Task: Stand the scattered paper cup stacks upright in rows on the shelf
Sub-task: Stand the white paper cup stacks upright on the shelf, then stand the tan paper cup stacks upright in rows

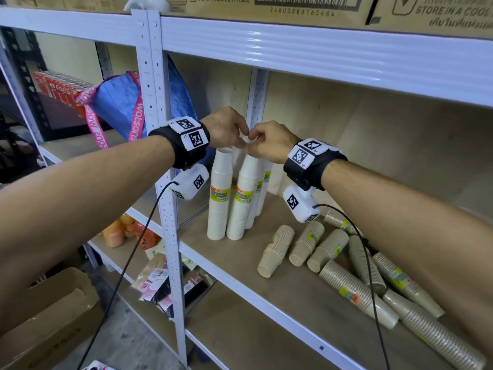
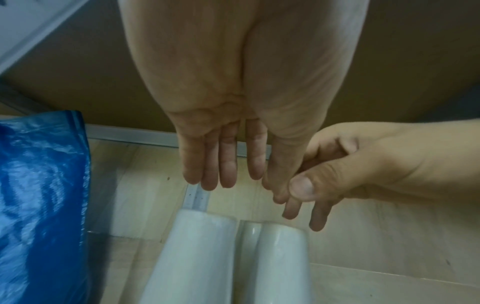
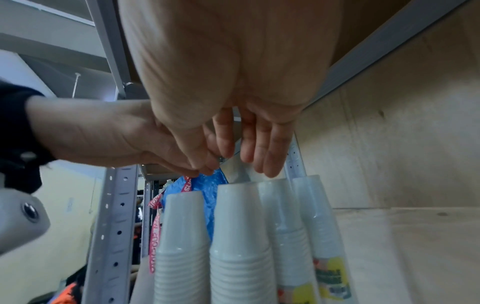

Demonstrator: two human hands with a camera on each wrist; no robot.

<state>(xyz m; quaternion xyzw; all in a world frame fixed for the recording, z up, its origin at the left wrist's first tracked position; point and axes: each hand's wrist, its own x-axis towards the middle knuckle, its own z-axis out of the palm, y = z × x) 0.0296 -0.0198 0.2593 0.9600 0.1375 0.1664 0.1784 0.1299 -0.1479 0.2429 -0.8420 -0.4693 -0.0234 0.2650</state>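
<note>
On the left of my hands I see a blue bag (image 1: 117, 102) behind the white post (image 1: 160, 145). My left hand (image 1: 226, 128) and right hand (image 1: 269, 141) meet fingertip to fingertip; both pinch something small that I cannot tell. Directly under them the white cup stacks (image 1: 241, 198) stand upright, close together. To the right the brown cup stacks (image 1: 344, 265) lie scattered near the shelf (image 1: 266, 297) front edge, with open board behind them.

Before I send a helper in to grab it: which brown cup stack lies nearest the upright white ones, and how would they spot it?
On the wooden shelf with the upright white stacks at its left end, look right to the brown stacks lying scattered. Yours is the leftmost brown stack, nearest the white ones. It lies alone, its open mouth toward the shelf's front edge.
</note>
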